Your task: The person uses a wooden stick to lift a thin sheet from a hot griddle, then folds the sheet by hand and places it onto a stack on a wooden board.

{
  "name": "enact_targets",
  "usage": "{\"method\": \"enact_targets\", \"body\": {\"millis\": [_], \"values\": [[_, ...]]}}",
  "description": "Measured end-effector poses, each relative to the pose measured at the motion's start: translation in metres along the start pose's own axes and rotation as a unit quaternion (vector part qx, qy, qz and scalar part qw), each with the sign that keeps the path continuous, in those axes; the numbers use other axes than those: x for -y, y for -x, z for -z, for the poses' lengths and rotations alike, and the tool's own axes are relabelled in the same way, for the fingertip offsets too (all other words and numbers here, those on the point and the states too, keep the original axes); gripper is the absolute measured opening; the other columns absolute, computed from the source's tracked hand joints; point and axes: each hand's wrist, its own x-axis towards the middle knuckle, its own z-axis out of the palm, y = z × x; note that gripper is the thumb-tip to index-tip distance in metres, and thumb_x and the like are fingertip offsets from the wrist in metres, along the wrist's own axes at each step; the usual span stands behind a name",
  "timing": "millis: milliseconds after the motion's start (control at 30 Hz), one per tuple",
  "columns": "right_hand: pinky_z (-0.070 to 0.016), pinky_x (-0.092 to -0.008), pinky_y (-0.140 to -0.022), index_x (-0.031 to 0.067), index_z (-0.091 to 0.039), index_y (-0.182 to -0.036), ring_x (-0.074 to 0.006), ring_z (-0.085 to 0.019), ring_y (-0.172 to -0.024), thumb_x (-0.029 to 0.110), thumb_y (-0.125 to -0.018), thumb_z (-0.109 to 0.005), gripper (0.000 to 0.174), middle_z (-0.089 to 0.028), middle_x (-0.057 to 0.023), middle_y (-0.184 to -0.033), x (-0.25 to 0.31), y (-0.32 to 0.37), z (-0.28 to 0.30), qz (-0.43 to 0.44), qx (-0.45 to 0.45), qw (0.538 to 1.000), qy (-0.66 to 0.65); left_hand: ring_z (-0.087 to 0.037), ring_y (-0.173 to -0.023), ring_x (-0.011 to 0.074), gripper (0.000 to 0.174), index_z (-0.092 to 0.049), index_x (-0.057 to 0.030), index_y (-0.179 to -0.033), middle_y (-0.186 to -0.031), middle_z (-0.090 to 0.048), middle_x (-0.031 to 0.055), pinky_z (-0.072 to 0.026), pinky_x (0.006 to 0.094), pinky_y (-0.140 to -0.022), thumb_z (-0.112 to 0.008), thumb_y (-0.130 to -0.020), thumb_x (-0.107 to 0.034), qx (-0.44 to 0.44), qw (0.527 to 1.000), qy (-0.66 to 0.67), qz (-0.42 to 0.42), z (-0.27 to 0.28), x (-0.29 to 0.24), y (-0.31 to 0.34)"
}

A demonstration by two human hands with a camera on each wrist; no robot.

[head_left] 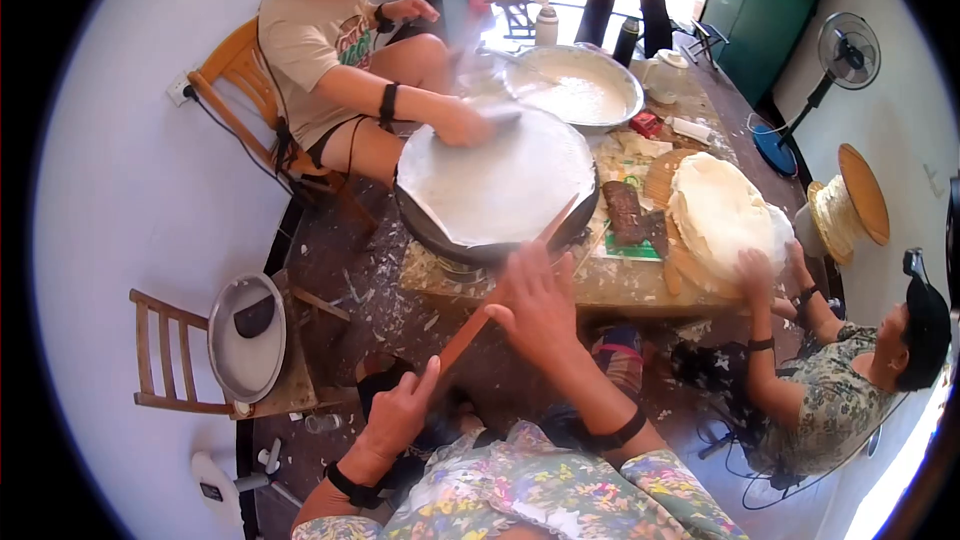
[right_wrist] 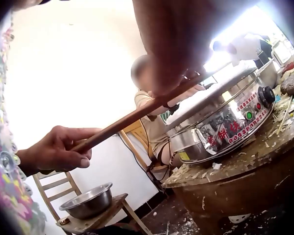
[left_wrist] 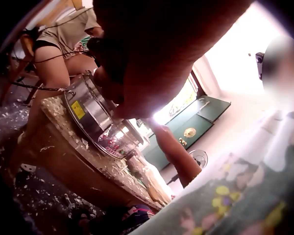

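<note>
My left hand (head_left: 398, 410) grips the lower end of a long, thin wooden stick (head_left: 467, 337); the right wrist view shows its thumb (right_wrist: 83, 161) along the wood. My right hand (head_left: 537, 300) lies across the stick farther up, fingers fairly straight and thumb out to the side. Beyond it, the tip of the stick overlaps the near edge of a round electric griddle (right_wrist: 230, 125). A thin white sheet of batter (head_left: 500, 175) covers the griddle top. In the left wrist view a dark hand and forearm hide most of the stick.
A seated person (head_left: 320, 60) moves a blurred tool over the griddle. Behind stands a basin (head_left: 635, 105) of batter. Another person (head_left: 840, 390) handles stacked pale sheets (head_left: 725, 205) at right. A metal bowl (head_left: 222, 340) rests on a chair (head_left: 180, 350) at left.
</note>
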Motion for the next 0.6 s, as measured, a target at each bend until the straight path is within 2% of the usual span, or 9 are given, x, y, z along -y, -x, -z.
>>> {"method": "enact_targets", "body": {"millis": [67,100,200,333,433,500,533,567,600], "values": [[-0.0069,-0.0556,-0.119,-0.0020,-0.043,-0.142,-0.0357,-0.023,-0.147,0.049,-0.088,-0.061,0.077,-0.031,-0.0224,-0.155,0.008,0.013,0.014,0.059,-0.038,0.996,-0.047,-0.061,-0.058,0.0260,0.060,-0.050,-0.0046,-0.139,-0.079,-0.053,0.0099,-0.0501,0.0357,-0.049,-0.065,-0.081,-0.004,-0.033,0.998,0.032,0.051,0.000,-0.001,0.022],[-0.0099,-0.0542,-0.119,0.0033,-0.041,-0.144,-0.0353,-0.022,-0.148,0.041,-0.085,-0.066,0.074,-0.027,-0.0200,-0.157,0.014,0.024,0.018,0.076,-0.014,0.994,-0.076,-0.060,-0.059,0.0266,0.060,-0.051,-0.0042,-0.139,-0.079,-0.053,0.0105,-0.0502,0.0355,-0.051,-0.066,-0.082,-0.004,-0.058,0.994,0.054,0.080,-0.001,-0.004,0.032],[-0.0121,-0.0523,-0.120,0.0040,-0.042,-0.143,-0.0348,-0.022,-0.148,0.036,-0.085,-0.068,0.072,-0.028,-0.0187,-0.157,0.016,0.056,0.013,0.143,0.027,0.984,-0.105,-0.062,-0.068,0.0292,0.060,-0.050,-0.0027,-0.140,-0.087,-0.059,0.0141,-0.0522,0.0348,-0.061,-0.068,-0.083,-0.005,-0.128,0.961,0.127,0.211,-0.010,-0.008,0.066],[-0.0169,-0.0512,-0.119,0.0038,-0.048,-0.137,-0.0340,-0.024,-0.147,0.030,-0.085,-0.070,0.062,-0.030,-0.0181,-0.156,0.008,0.093,0.006,0.138,0.072,0.982,-0.105,-0.064,-0.092,0.0339,0.059,-0.046,-0.0021,-0.144,-0.114,-0.065,0.0209,-0.0515,0.0347,-0.082,-0.063,-0.088,-0.004,-0.267,0.872,0.158,0.379,-0.049,0.014,0.122],[-0.0193,-0.0508,-0.118,0.0035,-0.050,-0.135,-0.0342,-0.026,-0.147,0.029,-0.085,-0.069,0.059,-0.032,-0.0182,-0.156,0.007,0.114,0.011,0.138,0.086,0.982,-0.099,-0.063,-0.108,0.0359,0.057,-0.044,-0.0022,-0.145,-0.133,-0.059,0.0221,-0.0489,0.0363,-0.091,-0.059,-0.090,-0.005,-0.354,0.790,0.162,0.474,-0.056,0.042,0.135],[-0.0196,-0.0503,-0.118,0.0034,-0.051,-0.134,-0.0338,-0.026,-0.147,0.029,-0.086,-0.069,0.058,-0.033,-0.0180,-0.155,0.010,0.125,0.018,0.140,0.094,0.981,-0.093,-0.060,-0.116,0.0370,0.055,-0.043,-0.0023,-0.146,-0.137,-0.055,0.0227,-0.0463,0.0380,-0.096,-0.057,-0.092,-0.008,-0.364,0.777,0.103,0.503,-0.098,0.105,0.181],[-0.0197,-0.0500,-0.118,0.0034,-0.051,-0.134,-0.0335,-0.027,-0.147,0.028,-0.086,-0.069,0.057,-0.033,-0.0178,-0.155,0.010,0.126,0.021,0.139,0.087,0.983,-0.081,-0.056,-0.122,0.0371,0.056,-0.040,-0.0012,-0.147,-0.141,-0.051,0.0249,-0.0427,0.0377,-0.101,-0.055,-0.093,-0.008,-0.347,0.751,0.126,0.547,-0.084,0.111,0.179],[-0.0195,-0.0499,-0.118,0.0033,-0.051,-0.134,-0.0329,-0.027,-0.147,0.029,-0.086,-0.068,0.057,-0.034,-0.0175,-0.155,0.009,0.130,0.022,0.142,0.079,0.984,-0.080,-0.051,-0.125,0.0372,0.051,-0.049,0.0028,-0.138,-0.137,-0.053,0.0216,-0.0373,0.0439,-0.106,-0.056,-0.090,-0.015,-0.376,0.742,0.109,0.544,-0.119,0.157,0.209],[-0.0193,-0.0497,-0.118,0.0031,-0.051,-0.134,-0.0323,-0.027,-0.147,0.029,-0.087,-0.068,0.056,-0.034,-0.0172,-0.155,0.008,0.135,0.022,0.140,0.072,0.985,-0.075,-0.058,-0.113,0.0370,0.052,-0.045,0.0020,-0.141,-0.125,-0.060,0.0246,-0.0452,0.0441,-0.094,-0.055,-0.094,-0.015,-0.320,0.732,0.092,0.595,-0.092,0.151,0.190]]}}
